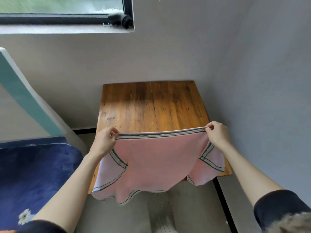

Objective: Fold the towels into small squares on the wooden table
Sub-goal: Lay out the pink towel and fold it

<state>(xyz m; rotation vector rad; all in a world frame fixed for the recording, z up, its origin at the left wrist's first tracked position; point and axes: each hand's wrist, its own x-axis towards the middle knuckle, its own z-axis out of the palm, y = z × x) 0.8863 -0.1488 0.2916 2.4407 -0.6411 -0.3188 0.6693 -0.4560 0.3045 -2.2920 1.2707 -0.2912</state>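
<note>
Grey plaster walls meeting at a corner. Dark-framed window upper left, daylight and greenery beyond; a black object on its sill. Grey floor. Bed with navy floral cover at left. Teal-and-white curved panel beside it.

Looked it over and there was nothing readable anywhere, no words, brand names, labels, numbers or signs.
</note>
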